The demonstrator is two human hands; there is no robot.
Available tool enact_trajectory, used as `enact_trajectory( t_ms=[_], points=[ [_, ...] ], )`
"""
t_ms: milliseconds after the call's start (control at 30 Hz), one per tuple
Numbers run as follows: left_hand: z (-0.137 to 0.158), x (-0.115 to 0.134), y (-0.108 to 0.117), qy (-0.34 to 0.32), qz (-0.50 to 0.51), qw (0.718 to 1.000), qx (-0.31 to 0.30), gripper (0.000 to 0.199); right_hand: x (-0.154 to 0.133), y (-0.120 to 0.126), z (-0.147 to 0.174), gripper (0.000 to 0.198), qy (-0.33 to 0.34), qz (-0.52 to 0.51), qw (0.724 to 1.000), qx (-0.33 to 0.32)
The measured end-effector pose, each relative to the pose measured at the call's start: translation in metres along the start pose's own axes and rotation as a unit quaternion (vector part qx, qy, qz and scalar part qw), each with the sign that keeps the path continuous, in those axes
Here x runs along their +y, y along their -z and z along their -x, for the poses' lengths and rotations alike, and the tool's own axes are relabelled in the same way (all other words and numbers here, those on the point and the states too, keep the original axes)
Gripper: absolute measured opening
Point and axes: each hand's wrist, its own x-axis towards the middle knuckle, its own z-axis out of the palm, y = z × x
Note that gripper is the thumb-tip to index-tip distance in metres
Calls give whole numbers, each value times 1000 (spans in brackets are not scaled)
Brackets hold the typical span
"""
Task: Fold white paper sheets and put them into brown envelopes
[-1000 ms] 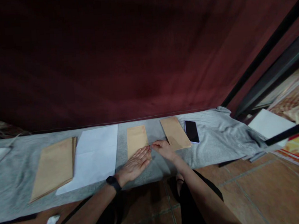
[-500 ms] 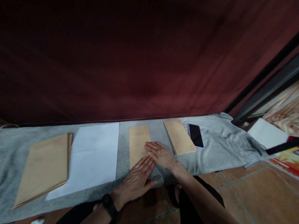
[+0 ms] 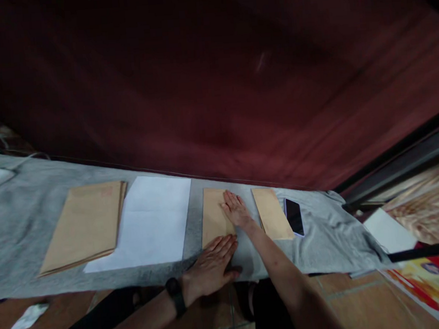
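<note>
Envelope [image 3: 213, 212]: lies flat at centre of the frame, just below the middle, on the cloth-covered worktop [image 3: 330, 242]; its lower end and right edge are partly hidden under the hands.
Left hand [image 3: 216, 265]: palm down, fingers out straight over the lower end, thumb standing apart towards the right; it grips nothing that shows.
Right hand [image 3: 237, 211]: flat and open, fingers nearly together along the upper right edge, pinching nothing; whether anything lies under the palm I cannot tell.
Pressing: judging by the two flat palms, the step in hand is holding the envelope down and smoothing its right edge.
Right edge: a next move along it calls for even, light pressure, with the left hand as anchor so the paper does not skid or crease.
Paper [image 3: 152, 224]: white sheet left of centre, apart from the envelope, its left side under the big envelopes [image 3: 84, 221].
Brown pile [image 3: 271, 213]: right of centre, near the right hand, untouched.
Phone [image 3: 294, 217]: just right of that pile, screen dark.
</note>
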Motion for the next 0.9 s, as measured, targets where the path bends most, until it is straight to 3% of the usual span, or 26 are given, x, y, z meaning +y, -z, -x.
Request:
enact_trajectory(
  t_ms=[233, 500, 700, 800, 900],
  points=[
    [7, -2, -2, -3, -23, 1000, 17, 72, -3, -3, 7, 57, 10, 10, 1000, 0],
    [10, -14, -19, -24, -29, 998, 44, 69, -14, 9, 65, 57, 65, -47, 996, -38],
    [9, -9, -18, -1, -32, 999, 33, 72, -26, 21, 107, 59, 94, -95, 988, -74],
    [11, -5, -15, 5, -28, 999, 43, 74, -21, 22, 102, 60, 103, -96, 986, -85],
    [12, -3, -14, -3, -24, 998, 54, 74, -15, 16, 75, 61, 91, -85, 990, -63]
  ],
)
